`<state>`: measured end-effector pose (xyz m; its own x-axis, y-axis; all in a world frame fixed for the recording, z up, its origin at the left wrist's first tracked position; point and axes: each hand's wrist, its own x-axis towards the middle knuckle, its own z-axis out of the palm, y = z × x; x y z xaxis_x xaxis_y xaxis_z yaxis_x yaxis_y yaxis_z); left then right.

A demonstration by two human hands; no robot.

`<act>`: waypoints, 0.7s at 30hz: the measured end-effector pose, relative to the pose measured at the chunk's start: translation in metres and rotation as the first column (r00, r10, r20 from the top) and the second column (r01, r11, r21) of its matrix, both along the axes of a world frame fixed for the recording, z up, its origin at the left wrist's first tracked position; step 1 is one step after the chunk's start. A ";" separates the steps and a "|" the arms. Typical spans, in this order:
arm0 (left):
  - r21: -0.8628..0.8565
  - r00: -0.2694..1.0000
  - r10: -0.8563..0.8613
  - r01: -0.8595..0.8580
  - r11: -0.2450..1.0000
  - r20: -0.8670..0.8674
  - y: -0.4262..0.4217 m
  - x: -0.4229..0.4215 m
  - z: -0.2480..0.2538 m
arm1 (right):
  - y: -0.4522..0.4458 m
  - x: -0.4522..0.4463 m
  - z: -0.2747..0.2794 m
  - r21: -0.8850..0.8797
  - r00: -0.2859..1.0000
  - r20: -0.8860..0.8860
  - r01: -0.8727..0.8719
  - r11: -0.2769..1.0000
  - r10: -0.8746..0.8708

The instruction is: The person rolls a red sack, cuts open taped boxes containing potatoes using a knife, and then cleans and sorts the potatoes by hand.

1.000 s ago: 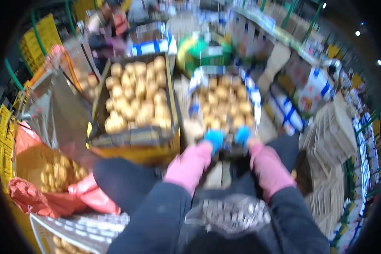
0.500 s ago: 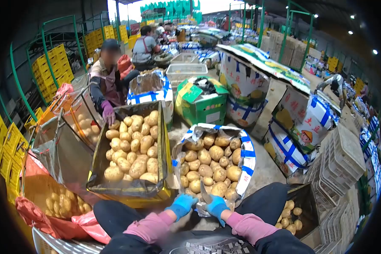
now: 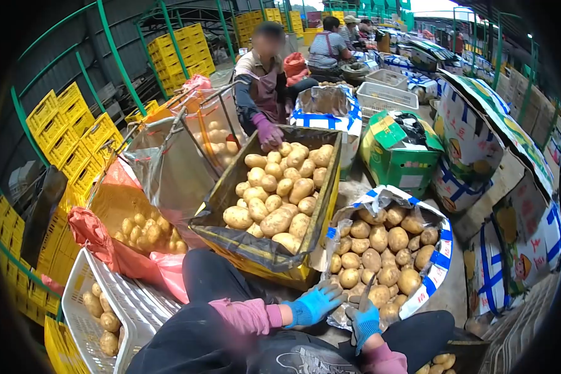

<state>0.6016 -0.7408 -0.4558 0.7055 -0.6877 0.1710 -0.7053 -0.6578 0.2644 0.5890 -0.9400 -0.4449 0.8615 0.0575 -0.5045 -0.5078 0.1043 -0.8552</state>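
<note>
My left hand [image 3: 318, 304], in a blue glove with grey fingers, is stretched flat and holds nothing. It is at the near left edge of a round-bulging box [image 3: 442, 249] with white sides and blue tape. Potatoes [image 3: 389, 274] fill the box, over a plastic liner. My right hand [image 3: 364, 318], gloved alike, is at the box's near rim with its fingers apart, one pointing upward. I see nothing in its grip. To the left stands a yellow crate [image 3: 321, 215] with a dark liner, heaped with paler potatoes [image 3: 277, 187].
Across from me, a co-worker [image 3: 262, 87] rests a purple-gloved hand [image 3: 268, 132] at the crate's far corner. A white basket [image 3: 81, 293] and a red mesh bag [image 3: 100, 234] with potatoes sit left. A green box [image 3: 402, 149] and stacked cartons [image 3: 474, 143] stand behind and right.
My view has swung left, so the scene sits further right. My hands have drawn apart and my left fingers have straightened. The co-worker's hand remains at the crate's far corner.
</note>
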 end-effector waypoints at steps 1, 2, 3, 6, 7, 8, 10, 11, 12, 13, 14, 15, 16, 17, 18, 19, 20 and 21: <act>-0.023 1.000 0.010 -0.010 1.000 0.007 0.000 -0.002 -0.001 | 0.002 0.000 0.000 0.001 1.000 0.003 0.002 1.000 -0.002; -0.047 1.000 0.019 -0.018 0.999 0.017 0.001 -0.003 -0.001 | 0.003 0.001 -0.001 0.002 1.000 0.007 0.005 1.000 -0.005; -0.062 1.000 0.004 -0.004 0.998 0.004 0.003 -0.002 0.002 | 0.003 0.003 -0.002 0.002 1.000 0.013 0.010 1.000 -0.010; -0.079 0.999 -0.025 0.023 0.997 -0.020 0.008 -0.001 0.004 | 0.005 0.009 -0.011 0.008 0.999 -0.018 0.028 1.000 -0.028; -0.071 1.000 -0.020 0.019 0.997 -0.015 0.009 -0.002 0.001 | 0.005 0.011 -0.019 -0.029 1.000 -0.010 0.021 0.999 -0.022; -0.086 1.000 -0.007 0.006 0.996 -0.009 0.010 0.000 0.000 | 0.005 0.015 -0.019 -0.018 0.999 0.004 0.034 0.999 -0.034; -0.119 1.000 0.018 -0.020 0.993 -0.017 0.011 -0.007 -0.002 | 0.007 0.014 -0.021 0.000 0.998 0.009 0.058 0.998 -0.058; -0.103 1.000 -0.005 0.003 0.995 -0.023 0.014 -0.007 0.001 | 0.006 0.013 -0.021 0.037 0.999 0.015 0.050 0.998 -0.050; -0.106 0.999 -0.015 0.009 0.994 -0.051 0.017 -0.009 0.003 | 0.005 0.009 -0.019 0.030 0.998 0.002 0.058 0.998 -0.059; -0.101 0.998 -0.022 0.015 0.995 -0.065 0.019 -0.011 0.002 | 0.006 0.008 -0.016 0.026 0.998 -0.004 0.068 0.997 -0.068; -0.092 0.997 -0.030 0.023 0.995 -0.071 0.022 -0.011 0.003 | 0.008 0.011 -0.015 0.027 0.997 0.000 0.078 0.997 -0.078; -0.113 0.995 -0.040 0.030 0.993 -0.088 0.026 -0.013 0.007 | 0.004 0.012 -0.029 -0.038 0.998 0.030 0.057 0.998 -0.056; -0.129 0.994 -0.052 0.040 0.991 -0.095 0.031 -0.013 0.011 | 0.000 0.011 -0.039 -0.039 0.997 0.034 0.066 0.997 -0.065; -0.138 0.994 -0.073 0.061 0.989 -0.085 0.035 -0.014 0.006 | 0.000 0.013 -0.044 -0.034 0.996 0.044 0.078 0.996 -0.076; -0.107 0.993 -0.066 0.056 0.993 -0.098 0.037 -0.016 0.008 | 0.000 0.016 -0.050 -0.027 0.994 0.057 0.090 0.996 -0.089; -0.111 0.990 -0.078 0.065 0.992 -0.117 0.039 -0.016 0.004 | -0.002 0.017 -0.054 -0.009 0.994 0.054 0.093 0.996 -0.092; -0.118 0.986 -0.091 0.074 0.990 -0.142 0.040 -0.017 0.003 | -0.003 0.017 -0.056 -0.010 0.994 0.051 0.096 0.995 -0.096; -0.123 0.983 -0.092 0.073 0.990 -0.157 0.040 -0.017 0.003 | -0.004 0.017 -0.058 -0.011 0.994 0.045 0.101 0.995 -0.100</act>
